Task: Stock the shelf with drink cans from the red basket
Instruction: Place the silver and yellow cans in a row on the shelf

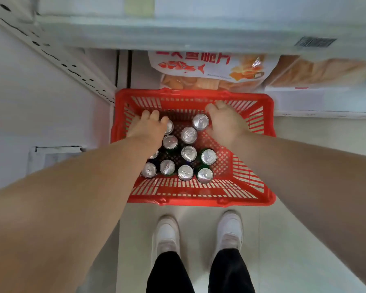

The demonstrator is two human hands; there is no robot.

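Note:
A red basket (260,149) stands on the floor below the shelf, with several upright silver-topped drink cans (189,153) in it. Both of my hands reach down into its far half. My left hand (150,129) lies over a can (170,127) at the far left, with the fingers curled down and partly covering it. My right hand (225,122) sits against the far-right can (200,122), which is on its thumb side. The hands hide their own grip, so I cannot tell whether either one clasps its can. The white shelf (178,37) juts out above the basket.
Snack bags (209,66) lie on the lower shelf just behind the basket. A perforated shelf upright (57,58) runs along the left. My two white shoes (167,235) stand on the tiled floor right in front of the basket.

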